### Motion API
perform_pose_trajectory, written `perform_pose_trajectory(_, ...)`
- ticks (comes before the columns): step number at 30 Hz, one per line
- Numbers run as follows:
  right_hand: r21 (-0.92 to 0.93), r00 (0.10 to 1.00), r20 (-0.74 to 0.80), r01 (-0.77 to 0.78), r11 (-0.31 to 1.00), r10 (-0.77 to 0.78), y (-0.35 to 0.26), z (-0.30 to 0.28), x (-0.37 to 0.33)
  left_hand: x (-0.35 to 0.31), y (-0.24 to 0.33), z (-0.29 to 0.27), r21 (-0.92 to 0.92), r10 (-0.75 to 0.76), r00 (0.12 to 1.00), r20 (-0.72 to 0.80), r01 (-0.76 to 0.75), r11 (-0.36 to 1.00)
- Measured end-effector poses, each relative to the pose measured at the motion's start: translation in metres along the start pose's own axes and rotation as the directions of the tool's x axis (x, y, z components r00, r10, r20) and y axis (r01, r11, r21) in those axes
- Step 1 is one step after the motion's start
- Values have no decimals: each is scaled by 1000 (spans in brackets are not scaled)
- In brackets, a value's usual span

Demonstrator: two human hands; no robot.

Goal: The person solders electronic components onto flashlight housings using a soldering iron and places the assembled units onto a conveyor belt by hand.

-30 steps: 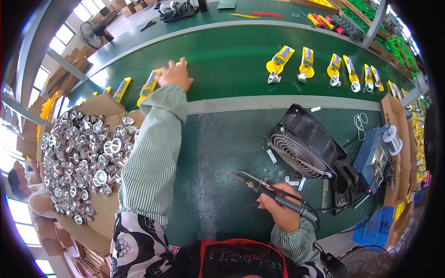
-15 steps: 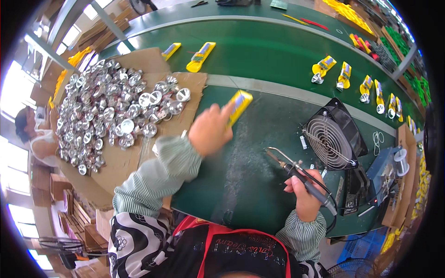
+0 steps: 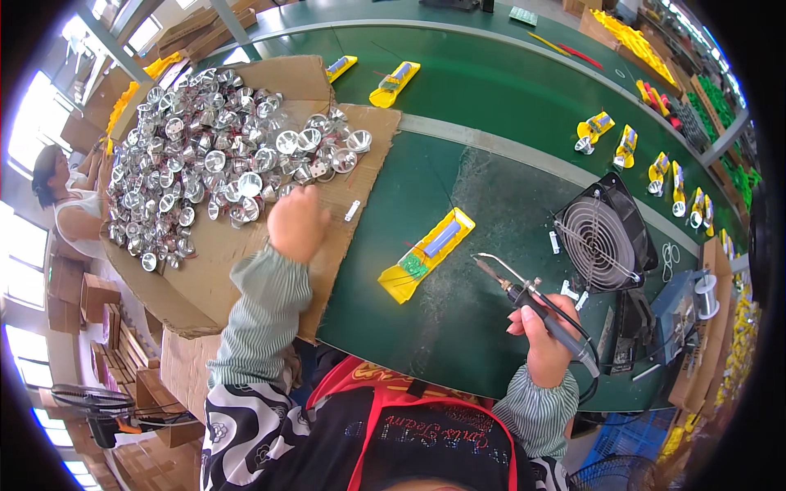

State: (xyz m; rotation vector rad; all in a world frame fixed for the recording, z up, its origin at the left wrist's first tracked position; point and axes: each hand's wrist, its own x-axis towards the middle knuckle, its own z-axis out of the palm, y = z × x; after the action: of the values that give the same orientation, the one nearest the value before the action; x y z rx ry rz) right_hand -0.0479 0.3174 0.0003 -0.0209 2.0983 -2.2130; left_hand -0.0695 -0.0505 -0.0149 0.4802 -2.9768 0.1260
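My right hand (image 3: 547, 340) grips a soldering iron (image 3: 565, 337) with a thin metal tube alongside its tip, which points up and left over the green bench. My left hand (image 3: 299, 222) is over the cardboard at the near edge of a heap of shiny reflector cups (image 3: 214, 161) with wires. Its fingers are bent and blurred, and whether they hold a cup is hidden. Between the hands lies a yellow plastic housing (image 3: 399, 286), tilted on the bench. A blue-grey cylindrical cell (image 3: 442, 240) and a small green circuit board (image 3: 413, 264) sit in it.
A black fan with a wire guard (image 3: 598, 243) stands right of the iron, by a blue soldering station (image 3: 667, 315) and a solder spool (image 3: 706, 296). More yellow housings (image 3: 395, 85) lie on the green conveyor (image 3: 491, 78) beyond. At far left is another person (image 3: 70, 192).
The yellow housing has left my left hand and now lies nearer me on the bench. My left hand has moved left to the reflector cups; the right keeps holding the iron.
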Motion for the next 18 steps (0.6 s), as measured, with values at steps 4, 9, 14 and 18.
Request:
perform_pose_trajectory(4, 28, 999, 45, 19, 999, -20, 0, 6, -4, 23, -24, 25, 62, -76, 986, 150, 68, 996)
perform_pose_trajectory(9, 25, 998, 57, -2, 1000, 1, 0, 11, -7, 18, -21, 28, -258, 100, 993, -58, -112, 960)
perform_pose_trajectory(14, 20, 995, 102, -11, 1000, 8, 1, 18, -3, -10, 11, -6, -673, 119, 993, 15, -78, 736)
perform_pose_trajectory(18, 69, 985, 173, -26, 997, 14, 7, 21, 2, -32, 38, -18, -715, 235, 972, 5, -161, 680)
